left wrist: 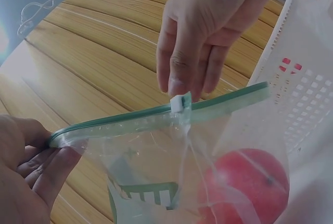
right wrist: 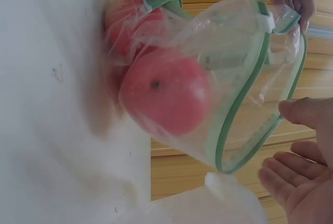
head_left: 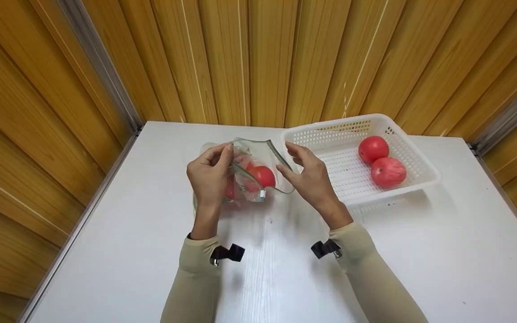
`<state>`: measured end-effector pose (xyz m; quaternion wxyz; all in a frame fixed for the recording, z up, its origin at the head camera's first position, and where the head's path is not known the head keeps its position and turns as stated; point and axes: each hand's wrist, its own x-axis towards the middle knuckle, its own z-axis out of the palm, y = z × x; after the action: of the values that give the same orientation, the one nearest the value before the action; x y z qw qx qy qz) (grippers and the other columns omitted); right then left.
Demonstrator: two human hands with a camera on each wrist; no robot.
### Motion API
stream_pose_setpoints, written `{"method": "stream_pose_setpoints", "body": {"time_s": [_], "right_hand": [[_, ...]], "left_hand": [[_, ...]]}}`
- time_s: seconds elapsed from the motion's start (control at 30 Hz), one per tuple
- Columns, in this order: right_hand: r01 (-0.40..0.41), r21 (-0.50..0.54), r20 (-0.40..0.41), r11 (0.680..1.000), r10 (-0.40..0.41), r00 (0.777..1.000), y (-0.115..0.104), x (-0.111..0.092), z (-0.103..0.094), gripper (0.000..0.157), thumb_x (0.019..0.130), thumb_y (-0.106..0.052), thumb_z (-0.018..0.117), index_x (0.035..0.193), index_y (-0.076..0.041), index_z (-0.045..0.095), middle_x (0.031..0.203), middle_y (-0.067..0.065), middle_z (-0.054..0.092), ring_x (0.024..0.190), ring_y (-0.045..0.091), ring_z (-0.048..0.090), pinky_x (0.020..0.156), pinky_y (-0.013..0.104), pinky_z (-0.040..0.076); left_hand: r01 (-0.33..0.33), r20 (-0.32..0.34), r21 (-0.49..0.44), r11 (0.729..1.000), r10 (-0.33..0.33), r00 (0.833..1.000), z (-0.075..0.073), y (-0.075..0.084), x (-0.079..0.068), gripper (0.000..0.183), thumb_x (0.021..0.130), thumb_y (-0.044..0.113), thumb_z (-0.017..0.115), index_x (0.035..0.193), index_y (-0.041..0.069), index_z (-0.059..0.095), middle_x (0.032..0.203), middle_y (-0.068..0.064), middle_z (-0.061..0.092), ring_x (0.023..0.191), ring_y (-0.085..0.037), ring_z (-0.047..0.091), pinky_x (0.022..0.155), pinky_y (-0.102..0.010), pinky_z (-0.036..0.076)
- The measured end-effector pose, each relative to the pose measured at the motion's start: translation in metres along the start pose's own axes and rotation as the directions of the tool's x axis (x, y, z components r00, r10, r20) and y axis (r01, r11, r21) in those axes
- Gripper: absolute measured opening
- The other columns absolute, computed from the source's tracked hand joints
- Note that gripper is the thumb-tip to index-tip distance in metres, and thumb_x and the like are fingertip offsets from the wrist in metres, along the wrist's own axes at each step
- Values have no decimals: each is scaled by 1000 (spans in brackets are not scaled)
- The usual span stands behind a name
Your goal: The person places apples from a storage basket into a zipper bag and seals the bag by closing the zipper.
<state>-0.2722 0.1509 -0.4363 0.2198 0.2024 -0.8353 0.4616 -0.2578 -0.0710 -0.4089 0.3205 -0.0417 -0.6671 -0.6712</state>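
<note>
A clear zip bag with green edging stands on the table at the middle, its mouth spread apart. Thumb and fingers of my left hand pinch one end of that mouth. On the opposite side is my right hand, fingers extended and spread, its thumb right at the green edge. Red apples lie inside the bag; one apple shows plainly through the plastic in the right wrist view, with another apple behind it. A white slider sits on the zip, toward the left-hand end.
To the right of the bag stands a white plastic basket with perforated walls. Two more apples, one red and one streaked, lie at its right side. Wood-look panels rise behind the white table.
</note>
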Motion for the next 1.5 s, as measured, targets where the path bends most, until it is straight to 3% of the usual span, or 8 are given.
{"method": "stream_pose_setpoints", "body": {"time_s": [0.17,0.3,0.5,0.73,0.87,1.17,1.4,1.5], "right_hand": [[-97,5,89,995,96,991,3,-1,1,38,97,-1,77,134,3,68,123,19,74,112,31,72,96,45,58],[-81,-42,124,996,86,989,3,-1,3,25,97,2,74,123,3,75,107,15,78,96,27,75,84,42,61],[-52,-41,76,998,55,996,-7,10,2,17,99,1,72,115,3,78,98,12,80,88,22,77,76,39,60],[63,122,-31,991,-60,998,-42,35,-3,19,101,1,70,118,3,78,102,12,80,93,23,78,82,34,61],[64,157,-54,986,-56,997,-47,39,-1,20,101,3,69,118,3,77,102,13,80,93,24,78,82,30,61],[-11,73,-52,997,15,999,-17,33,0,15,101,1,70,113,4,77,101,13,80,92,24,78,82,34,62],[-57,23,-39,998,58,998,-2,32,-4,15,101,-3,71,112,4,77,101,12,80,91,22,78,80,38,62],[-63,14,-28,998,63,998,2,30,-6,15,102,-3,71,113,4,77,103,13,80,93,22,78,81,39,62]], "left_hand": [[-19,-35,-43,999,17,999,-3,0,2,10,97,5,77,98,-3,82,82,-12,78,72,-19,76,62,-25,59],[-6,-58,-55,998,3,998,-7,2,4,11,99,6,76,100,-3,82,84,-11,79,74,-21,78,62,-26,60],[13,-80,-24,1000,-15,997,-14,4,8,12,99,7,75,104,-3,81,88,-11,80,76,-21,79,63,-29,61],[34,-159,-11,999,-35,987,-26,8,13,13,98,8,76,103,-2,82,89,-12,79,72,-19,75,61,-28,61],[18,-184,-17,1000,-21,983,-31,12,14,15,99,10,76,104,-3,82,89,-13,79,73,-18,76,62,-27,61],[24,-32,24,999,-23,999,-17,8,10,12,97,8,78,103,-2,83,87,-11,79,72,-17,75,63,-26,60],[43,76,134,990,-53,996,-13,4,6,10,94,10,81,98,2,84,82,-6,79,68,-17,72,56,-21,54],[46,102,150,988,-62,993,-11,4,5,10,94,10,80,96,1,84,81,-5,78,67,-17,72,58,-26,58]]}}
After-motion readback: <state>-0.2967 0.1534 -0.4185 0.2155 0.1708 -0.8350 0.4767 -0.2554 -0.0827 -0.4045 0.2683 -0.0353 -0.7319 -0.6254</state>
